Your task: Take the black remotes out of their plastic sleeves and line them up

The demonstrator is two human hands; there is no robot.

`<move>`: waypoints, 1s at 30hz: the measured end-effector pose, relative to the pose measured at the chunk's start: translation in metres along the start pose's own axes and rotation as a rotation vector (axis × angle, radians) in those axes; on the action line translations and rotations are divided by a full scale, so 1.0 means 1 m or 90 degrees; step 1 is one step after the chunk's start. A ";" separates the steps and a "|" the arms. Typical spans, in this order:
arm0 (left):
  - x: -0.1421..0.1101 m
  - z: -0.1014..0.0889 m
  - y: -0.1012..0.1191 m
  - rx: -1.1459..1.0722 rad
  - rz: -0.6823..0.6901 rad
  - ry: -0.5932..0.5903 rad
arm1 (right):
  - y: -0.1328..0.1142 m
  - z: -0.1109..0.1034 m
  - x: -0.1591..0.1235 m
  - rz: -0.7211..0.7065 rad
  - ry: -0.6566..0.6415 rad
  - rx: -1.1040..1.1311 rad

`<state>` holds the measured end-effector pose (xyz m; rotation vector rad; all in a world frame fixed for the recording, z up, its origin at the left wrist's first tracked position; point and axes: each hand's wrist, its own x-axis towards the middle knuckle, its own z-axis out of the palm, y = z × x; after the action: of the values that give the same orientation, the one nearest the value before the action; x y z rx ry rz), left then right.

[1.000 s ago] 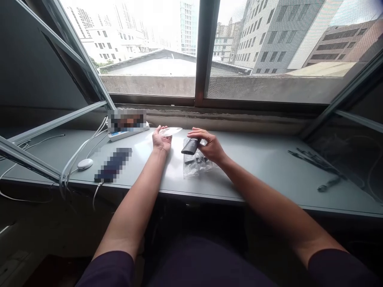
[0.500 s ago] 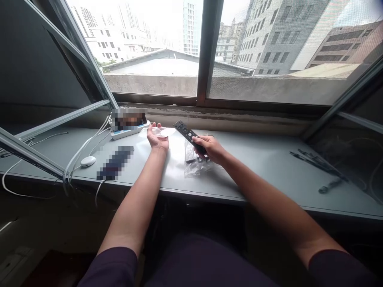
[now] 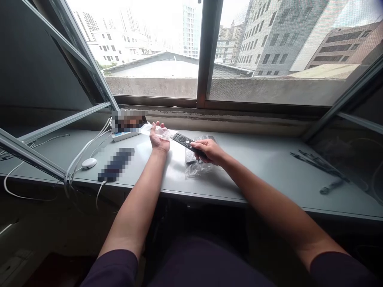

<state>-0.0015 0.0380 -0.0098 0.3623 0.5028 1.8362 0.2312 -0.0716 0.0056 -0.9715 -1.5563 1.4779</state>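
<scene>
My right hand (image 3: 207, 152) grips the near end of a slim black remote control (image 3: 184, 142), its buttons facing up and its far end pointing left towards my left hand. My left hand (image 3: 158, 140) is palm up, fingers curled on a clear plastic bag (image 3: 152, 129) that rests just beyond the remote's tip. Under my right hand, clear plastic bags (image 3: 197, 165) with dark items inside lie on the grey ledge (image 3: 257, 159).
A white power strip (image 3: 121, 135) sits at the back left with white cables (image 3: 80, 153) trailing off the ledge. A small white puck (image 3: 89, 162) and a blurred dark flat object (image 3: 116, 164) lie left. Black cable ties (image 3: 317, 161) lie at the right. Open window frames stand on both sides.
My right hand lifted the remote off the plastic bags, turned it buttons up, then lowered its far end towards my left hand. My left hand kept hold of the clear bag.
</scene>
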 end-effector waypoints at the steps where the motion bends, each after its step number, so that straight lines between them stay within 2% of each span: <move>1: -0.002 0.001 -0.001 -0.007 -0.002 -0.020 | 0.000 0.000 0.000 0.001 0.001 -0.003; 3: -0.008 0.003 -0.003 0.009 -0.025 -0.076 | 0.000 0.000 0.000 0.000 0.007 -0.015; 9: -0.031 0.007 -0.010 0.217 -0.159 -0.291 | 0.002 0.002 0.001 -0.034 0.070 -0.031; 12: -0.036 0.007 -0.013 0.289 -0.200 -0.361 | 0.004 0.002 0.002 -0.046 0.093 -0.054; 15: -0.034 0.007 -0.014 0.279 -0.177 -0.347 | 0.005 0.001 0.004 -0.036 0.112 -0.054; 19: -0.026 0.008 -0.008 0.168 -0.104 -0.223 | 0.004 -0.001 0.006 -0.033 0.129 -0.030; 22: -0.025 0.010 -0.005 0.112 -0.110 -0.164 | 0.003 -0.002 0.006 -0.030 0.138 -0.045; 26: -0.029 0.012 -0.011 0.112 -0.142 -0.179 | 0.004 -0.001 0.007 -0.027 0.151 0.012; 30: -0.037 0.010 -0.021 0.158 -0.194 -0.240 | 0.005 0.000 0.008 -0.020 0.155 0.050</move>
<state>0.0320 0.0098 -0.0119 0.7419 0.4926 1.3732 0.2274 -0.0639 0.0004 -1.0343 -1.3247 1.3338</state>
